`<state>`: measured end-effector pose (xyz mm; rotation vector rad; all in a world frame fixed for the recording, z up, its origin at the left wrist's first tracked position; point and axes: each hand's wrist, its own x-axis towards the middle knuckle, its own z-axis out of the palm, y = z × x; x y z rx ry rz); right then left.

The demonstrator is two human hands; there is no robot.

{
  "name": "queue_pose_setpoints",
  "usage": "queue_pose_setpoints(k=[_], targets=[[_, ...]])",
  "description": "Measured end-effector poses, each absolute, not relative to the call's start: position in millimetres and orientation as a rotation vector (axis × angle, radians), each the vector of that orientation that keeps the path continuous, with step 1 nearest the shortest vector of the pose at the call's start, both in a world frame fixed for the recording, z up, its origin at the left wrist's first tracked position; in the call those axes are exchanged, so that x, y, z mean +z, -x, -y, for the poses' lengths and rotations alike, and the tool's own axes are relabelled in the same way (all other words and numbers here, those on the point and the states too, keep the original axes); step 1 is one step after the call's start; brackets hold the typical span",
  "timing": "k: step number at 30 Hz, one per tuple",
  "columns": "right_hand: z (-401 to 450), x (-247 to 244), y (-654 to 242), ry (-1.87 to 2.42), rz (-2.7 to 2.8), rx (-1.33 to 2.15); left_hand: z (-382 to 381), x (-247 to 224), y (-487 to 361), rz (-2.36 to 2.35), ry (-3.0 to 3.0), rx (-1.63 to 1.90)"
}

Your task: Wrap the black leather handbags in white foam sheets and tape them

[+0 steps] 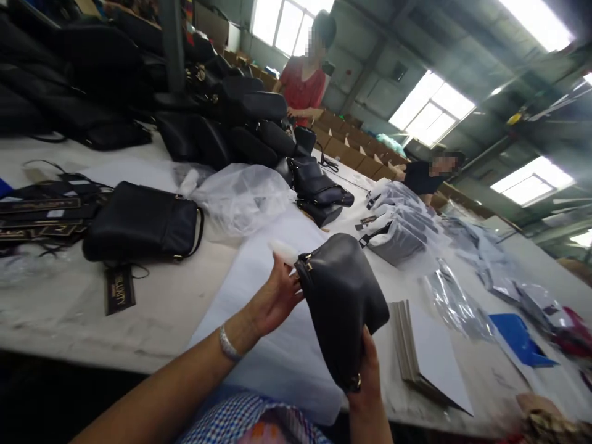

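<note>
A black handbag point(345, 302) is tilted in the air above the table, between my two hands. My right hand point(367, 370) grips its lower right edge, near a gold-coloured ring. At the upper left corner, by the zip end, my left hand point(277, 299) has its fingers closed at the bag's edge, partly hidden behind it. A small white wad point(283, 251) shows by my left thumb; I cannot tell whether the thumb pinches it. Beneath lies a white sheet point(250, 290). Another black handbag point(143, 222) lies to the left, with a black printed hang tag point(119, 290) hanging from it.
Black bags point(222, 123) are piled at the back left, around a metal post point(172, 49). Clear plastic point(247, 197) lies ahead. Wrapped bags point(400, 228), a stack of boards point(430, 364) and a blue item point(520, 339) are on the right. Two people stand across the table.
</note>
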<state>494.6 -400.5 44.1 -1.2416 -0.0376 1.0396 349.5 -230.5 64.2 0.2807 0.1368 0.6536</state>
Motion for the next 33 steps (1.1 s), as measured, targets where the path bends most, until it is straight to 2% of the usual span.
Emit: queue_pose_setpoints(k=[5,9,18,26,33], targets=[[407,24,-512,1.362,0.021,1.004,196,63,-324,-0.368,-0.112,0.913],[390,17,-522,1.372,0.034,1.085,195,44,-307,-0.533,-0.270,1.013],[342,8,-520,1.362,0.232,1.102,184,9,-268,-0.927,-1.262,0.945],[330,7,-527,1.304,0.331,1.073,175,-10,-247,-1.062,-0.866,0.679],[326,3,-533,1.379,0.411,1.039,182,-11,-244,-1.136,-1.168,0.742]])
